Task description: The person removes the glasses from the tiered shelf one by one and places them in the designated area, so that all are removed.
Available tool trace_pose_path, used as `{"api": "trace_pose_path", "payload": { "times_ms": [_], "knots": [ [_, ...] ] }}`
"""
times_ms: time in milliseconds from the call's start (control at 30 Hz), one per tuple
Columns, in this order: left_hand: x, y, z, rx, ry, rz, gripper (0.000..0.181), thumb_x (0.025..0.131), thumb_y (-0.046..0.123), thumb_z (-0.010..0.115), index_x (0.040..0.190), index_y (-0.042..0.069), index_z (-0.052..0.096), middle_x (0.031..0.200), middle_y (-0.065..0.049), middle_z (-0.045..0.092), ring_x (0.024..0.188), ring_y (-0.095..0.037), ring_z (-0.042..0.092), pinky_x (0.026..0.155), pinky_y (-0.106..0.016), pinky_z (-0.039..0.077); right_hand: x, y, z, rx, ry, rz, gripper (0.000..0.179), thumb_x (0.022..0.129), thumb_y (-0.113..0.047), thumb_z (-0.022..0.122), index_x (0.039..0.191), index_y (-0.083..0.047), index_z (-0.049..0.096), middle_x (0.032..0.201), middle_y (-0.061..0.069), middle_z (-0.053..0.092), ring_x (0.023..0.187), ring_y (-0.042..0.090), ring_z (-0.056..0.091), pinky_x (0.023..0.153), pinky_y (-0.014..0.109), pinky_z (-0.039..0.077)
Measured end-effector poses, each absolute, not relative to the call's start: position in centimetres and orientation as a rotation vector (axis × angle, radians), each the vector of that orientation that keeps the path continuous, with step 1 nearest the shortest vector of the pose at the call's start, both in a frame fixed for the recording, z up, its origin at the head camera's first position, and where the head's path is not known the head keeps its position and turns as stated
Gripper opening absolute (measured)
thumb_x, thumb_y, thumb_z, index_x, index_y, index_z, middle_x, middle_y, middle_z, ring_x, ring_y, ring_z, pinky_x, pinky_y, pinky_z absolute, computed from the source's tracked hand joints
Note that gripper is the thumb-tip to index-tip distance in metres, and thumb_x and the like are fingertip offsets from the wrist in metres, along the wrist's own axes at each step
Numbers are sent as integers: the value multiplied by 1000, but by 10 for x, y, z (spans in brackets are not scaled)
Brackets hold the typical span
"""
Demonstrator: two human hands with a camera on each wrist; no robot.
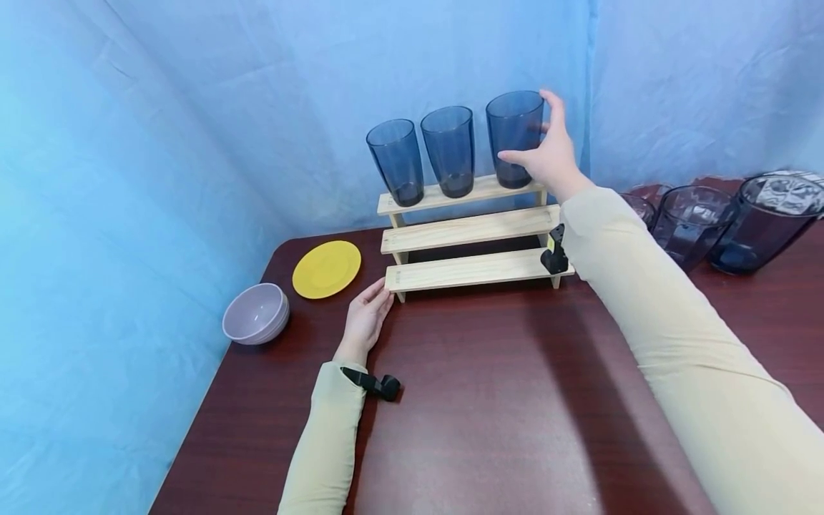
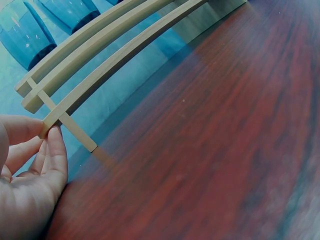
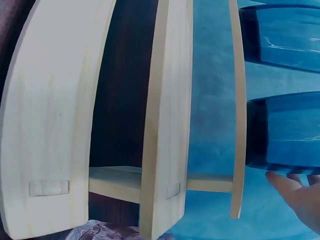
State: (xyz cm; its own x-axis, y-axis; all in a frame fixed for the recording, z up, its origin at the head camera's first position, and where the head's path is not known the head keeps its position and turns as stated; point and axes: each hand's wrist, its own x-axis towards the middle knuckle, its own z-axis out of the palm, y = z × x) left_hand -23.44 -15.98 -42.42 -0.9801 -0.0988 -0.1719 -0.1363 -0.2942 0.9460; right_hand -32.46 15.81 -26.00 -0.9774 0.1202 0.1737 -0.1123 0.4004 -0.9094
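Right hand (image 1: pixel 547 154) curls round the rightmost tumbler (image 1: pixel 515 136) on the wooden rack's (image 1: pixel 473 229) top step — a careless nudge could topple it — left hand (image 1: pixel 367 318), fingers straight, steadies the bottom step.

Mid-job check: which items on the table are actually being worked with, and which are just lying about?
In use: right hand holds the rightmost tumbler on the wooden rack; left hand touches the rack's bottom step.

Lying about: yellow plate, grey bowl, pitchers.
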Motion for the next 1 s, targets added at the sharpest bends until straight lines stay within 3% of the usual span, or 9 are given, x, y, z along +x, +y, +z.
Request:
{"api": "trace_pose_path", "payload": {
  "times_ms": [400,1000],
  "knots": [
    [-232,-160,-426,-287,1858,2490,43,96,-3,47,139,-6,42,143,-22,43,98,-5,58,82,-13,50,-322,153,-275,-18,-2373,1520,97,77,-38,76,146,-44,8,147,11,36,124,24,44,95,43,45],
    [-233,-162,-424,-326,1852,2502,42,96,-4,47,138,-5,43,142,-22,44,96,-5,58,82,-14,50,-299,143,-277,-12,-2323,1519,98,75,-33,80,146,-41,13,144,11,36,127,25,42,99,45,44]
  ]
}}
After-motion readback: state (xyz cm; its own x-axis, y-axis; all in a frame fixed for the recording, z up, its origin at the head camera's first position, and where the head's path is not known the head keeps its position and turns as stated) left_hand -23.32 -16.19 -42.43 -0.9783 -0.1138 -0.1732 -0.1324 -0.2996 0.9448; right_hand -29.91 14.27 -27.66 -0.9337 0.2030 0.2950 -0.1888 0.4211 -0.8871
